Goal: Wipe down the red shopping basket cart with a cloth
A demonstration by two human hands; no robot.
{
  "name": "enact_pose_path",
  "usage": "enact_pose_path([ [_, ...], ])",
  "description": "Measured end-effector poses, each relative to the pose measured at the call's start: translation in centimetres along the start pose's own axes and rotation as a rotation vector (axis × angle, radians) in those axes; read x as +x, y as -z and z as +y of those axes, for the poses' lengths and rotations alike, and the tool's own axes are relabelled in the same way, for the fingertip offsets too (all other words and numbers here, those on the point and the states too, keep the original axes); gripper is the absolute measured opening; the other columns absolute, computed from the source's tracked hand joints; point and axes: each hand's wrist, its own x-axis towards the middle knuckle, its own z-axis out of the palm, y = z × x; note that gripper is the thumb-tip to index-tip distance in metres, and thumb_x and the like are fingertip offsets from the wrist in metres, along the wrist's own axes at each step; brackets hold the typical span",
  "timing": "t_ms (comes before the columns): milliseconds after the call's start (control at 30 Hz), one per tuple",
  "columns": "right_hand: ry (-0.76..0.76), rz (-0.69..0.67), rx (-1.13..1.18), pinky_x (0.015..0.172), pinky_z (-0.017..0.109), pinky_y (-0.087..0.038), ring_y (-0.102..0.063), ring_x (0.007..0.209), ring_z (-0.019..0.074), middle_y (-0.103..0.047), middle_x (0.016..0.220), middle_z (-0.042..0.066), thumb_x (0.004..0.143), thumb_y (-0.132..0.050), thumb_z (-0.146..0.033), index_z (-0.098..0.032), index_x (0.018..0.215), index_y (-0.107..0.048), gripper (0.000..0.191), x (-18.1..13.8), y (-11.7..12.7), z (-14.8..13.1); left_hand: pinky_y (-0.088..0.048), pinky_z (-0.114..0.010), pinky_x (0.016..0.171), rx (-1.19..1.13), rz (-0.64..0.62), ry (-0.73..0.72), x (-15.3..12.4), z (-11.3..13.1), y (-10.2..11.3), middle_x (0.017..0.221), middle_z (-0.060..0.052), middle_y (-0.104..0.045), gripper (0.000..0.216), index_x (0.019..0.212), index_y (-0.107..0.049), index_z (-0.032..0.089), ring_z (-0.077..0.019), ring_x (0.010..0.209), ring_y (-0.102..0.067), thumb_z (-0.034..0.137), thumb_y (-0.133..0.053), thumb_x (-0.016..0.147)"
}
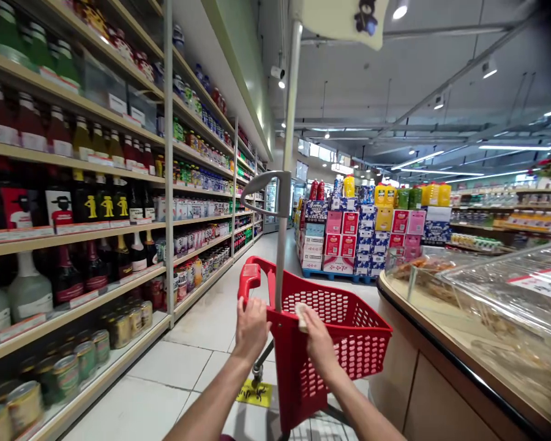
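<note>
A red plastic shopping cart (298,373) with a perforated basket stands right in front of me. My left hand (251,327) is closed around the cart's red handle (249,278) on its left side. In my right hand (319,343) is a pale folded cloth (302,316), pressed against the upper rim of the basket. A grey metal pole (281,257) rises from the cart between my hands, with a grey loop grip (266,190) partway up. The inside of the basket shows only in part.
Shelves of bottles and cans (96,226) line the left side. At the right is a counter (422,343) with clear covers. Stacked drink boxes (342,239) stand ahead on a blue pallet. White tiled floor (174,361) runs along the aisle.
</note>
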Motion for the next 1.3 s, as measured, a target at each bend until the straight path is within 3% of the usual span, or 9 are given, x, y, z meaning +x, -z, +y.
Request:
enact_pose_path([
  [167, -0.057, 0.02, -0.023, 0.096, 0.036, -0.042, -0.047, 0.115, 0.0157, -0.051, 0.125, 0.0, 0.081, -0.033, -0.007, -0.027, 0.126, -0.044, 0.05, 1.8, 4.8, -0.4, -0.026, -0.045, 0.1, -0.08, -0.044, -0.035, -0.1, 3.7, 0.1, 0.098, -0.009, -0.06, 0.029, 0.102, -0.055, 0.013, -0.024, 0.097, -0.05, 0.017, -0.05, 0.073],
  [300, 0.053, 0.222, -0.069, 0.104, 0.041, -0.031, -0.032, 0.126, 0.0194, -0.034, 0.138, 0.0, 0.086, -0.033, -0.015, -0.025, 0.133, -0.031, 0.048, 11.6, 10.0, -5.3, -0.026, -0.045, 0.1, -0.282, -0.076, -0.13, 0.8, 4.6, 1.1, 0.1, -0.006, -0.059, 0.032, 0.103, -0.054, 0.018, -0.0218, 0.097, -0.05, 0.031, -0.053, 0.074],
  [400, 0.3, 0.134, -0.214, 0.108, 0.043, -0.024, -0.025, 0.129, 0.0196, -0.038, 0.136, -0.003, 0.087, -0.033, -0.012, -0.027, 0.129, -0.038, 0.045, 16.8, 13.2, -4.4, -0.024, -0.048, 0.1, -0.354, -0.157, -0.112, 1.5, 5.6, 1.9, 0.097, -0.006, -0.06, 0.03, 0.092, -0.057, 0.018, -0.023, 0.099, -0.049, 0.041, -0.056, 0.072],
  [467, 0.349, -0.023, -0.261, 0.108, 0.045, -0.023, -0.023, 0.13, 0.019, -0.041, 0.134, -0.003, 0.086, -0.033, -0.01, -0.028, 0.128, -0.04, 0.046, 15.9, 14.1, -2.1, -0.023, -0.049, 0.101, -0.381, -0.209, -0.145, 1.6, 7.0, 2.2, 0.095, -0.005, -0.061, 0.026, 0.088, -0.057, 0.019, -0.0225, 0.099, -0.05, 0.039, -0.056, 0.072],
  [600, 0.214, -0.311, -0.125, 0.103, 0.04, -0.034, -0.032, 0.126, 0.0167, -0.044, 0.131, -0.001, 0.087, -0.034, -0.014, -0.027, 0.126, -0.042, 0.042, 6.4, 14.5, 2.0, -0.021, -0.049, 0.102, -0.454, -0.228, -0.18, 1.6, 10.2, 2.7, 0.1, -0.007, -0.06, 0.03, 0.097, -0.056, 0.018, -0.0237, 0.103, -0.049, 0.034, -0.055, 0.071],
  [700, -0.076, -0.272, -0.049, 0.098, 0.038, -0.039, -0.041, 0.12, 0.0176, -0.048, 0.128, 0.001, 0.083, -0.038, -0.019, -0.026, 0.12, -0.05, 0.04, 1.6, 15.6, 2.9, -0.021, -0.045, 0.104, -0.586, -0.232, -0.261, 2.4, 10.6, 3.0, 0.108, -0.006, -0.06, 0.035, 0.109, -0.053, 0.02, -0.0206, 0.104, -0.051, 0.032, -0.048, 0.076],
  [900, -0.428, -0.144, -0.158, 0.091, 0.037, -0.045, -0.057, 0.103, 0.019, -0.061, 0.112, 0.002, 0.071, -0.036, -0.011, -0.024, 0.105, -0.063, 0.045, 4.2, 17.1, -0.2, -0.016, -0.053, 0.104, -0.47, -0.216, 0.048, 4.1, 7.9, 1.6, 0.13, -0.01, -0.046, 0.042, 0.118, -0.049, 0.018, -0.0247, 0.124, -0.033, 0.039, -0.032, 0.086],
  [1067, -0.25, -0.151, -0.135, 0.092, 0.035, -0.043, -0.055, 0.106, 0.0178, -0.06, 0.113, 0.003, 0.072, -0.033, -0.008, -0.022, 0.106, -0.062, 0.047, 5.6, 14.1, -5.1, -0.015, -0.052, 0.105, -0.469, -0.212, -0.075, 2.9, 8.4, 1.3, 0.131, -0.009, -0.045, 0.041, 0.12, -0.047, 0.018, -0.0231, 0.124, -0.034, 0.036, -0.032, 0.087],
  [1300, -0.353, -0.119, -0.359, 0.092, 0.04, -0.042, -0.054, 0.106, 0.022, -0.059, 0.114, 0.008, 0.071, -0.035, -0.009, -0.019, 0.107, -0.061, 0.046, 3.8, 17.3, -1.7, -0.013, -0.056, 0.103, -0.502, -0.153, 0.031, 1.8, 8.0, 2.2, 0.132, -0.009, -0.044, 0.033, 0.112, -0.055, 0.022, -0.0266, 0.125, -0.031, 0.03, -0.044, 0.082],
])
